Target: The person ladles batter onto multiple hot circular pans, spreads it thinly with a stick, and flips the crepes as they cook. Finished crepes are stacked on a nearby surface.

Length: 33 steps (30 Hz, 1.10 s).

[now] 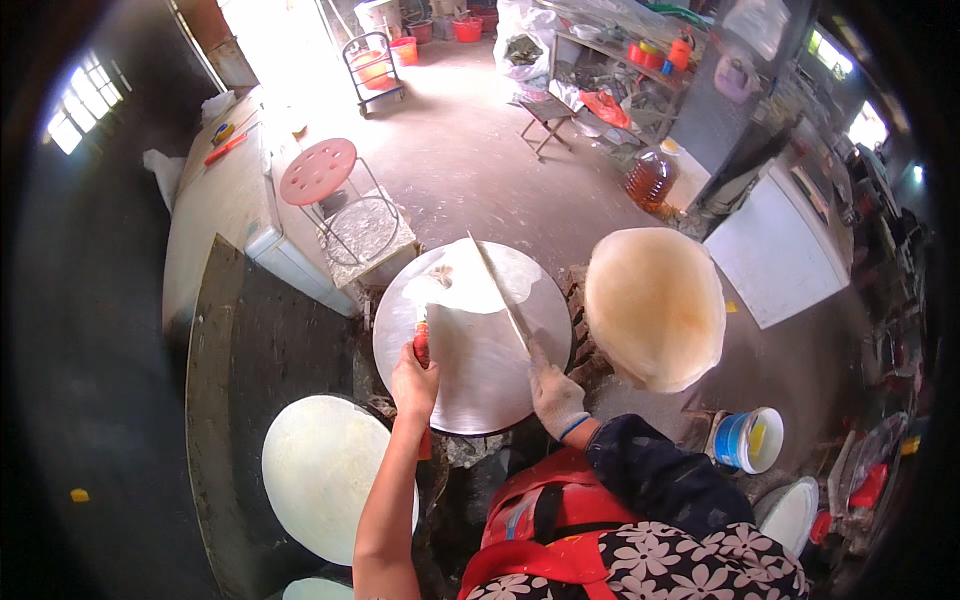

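Note:
A round metal griddle [475, 385] is in front of me, with wet white batter [462, 285] spread over its far part. My left hand [415, 385], bare, is closed around the red handle [421, 345] of a scraper-like tool. The tool's pale head points at the batter's near left edge, and glare blurs its shape. In a whitish work glove, my right hand [557, 395] grips the near end of a long thin flat spreader [497, 285]. That spreader slants away to the far left, across the batter. My glove is over the griddle's near right rim.
Right of the griddle lies a large round tan pancake [655, 310]. A pale round disc [325, 480] is at lower left. A red stool [318, 172] stands beyond the griddle, beside a long pale cabinet [220, 190]. A blue-and-white bucket [735, 440] lies tilted at right.

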Each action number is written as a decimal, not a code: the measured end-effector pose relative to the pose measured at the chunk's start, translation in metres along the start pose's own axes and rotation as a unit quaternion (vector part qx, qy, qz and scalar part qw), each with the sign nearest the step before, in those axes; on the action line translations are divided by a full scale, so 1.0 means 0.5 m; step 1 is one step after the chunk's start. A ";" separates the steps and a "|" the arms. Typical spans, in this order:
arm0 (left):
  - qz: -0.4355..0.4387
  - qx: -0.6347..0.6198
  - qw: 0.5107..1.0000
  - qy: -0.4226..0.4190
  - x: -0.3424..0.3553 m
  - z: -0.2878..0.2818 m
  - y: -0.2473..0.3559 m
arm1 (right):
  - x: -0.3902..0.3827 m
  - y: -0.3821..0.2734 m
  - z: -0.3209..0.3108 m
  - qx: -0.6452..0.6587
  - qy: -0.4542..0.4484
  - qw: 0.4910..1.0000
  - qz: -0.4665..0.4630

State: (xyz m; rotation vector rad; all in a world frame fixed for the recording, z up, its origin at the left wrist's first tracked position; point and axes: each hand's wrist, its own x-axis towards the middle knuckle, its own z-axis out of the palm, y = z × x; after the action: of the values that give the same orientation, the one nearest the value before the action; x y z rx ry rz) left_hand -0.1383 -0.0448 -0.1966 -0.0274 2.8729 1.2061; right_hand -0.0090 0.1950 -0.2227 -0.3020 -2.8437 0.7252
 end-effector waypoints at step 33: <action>-0.077 -0.037 0.991 0.101 -0.026 -0.020 -0.074 | 0.048 0.056 -0.059 0.047 -0.072 0.980 -0.181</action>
State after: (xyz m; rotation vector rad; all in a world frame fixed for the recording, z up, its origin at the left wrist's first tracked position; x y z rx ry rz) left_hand -0.1246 -0.0776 -0.2156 -0.3866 2.9242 1.3498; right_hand -0.0210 0.2380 -0.2076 0.2877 -2.8649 0.8254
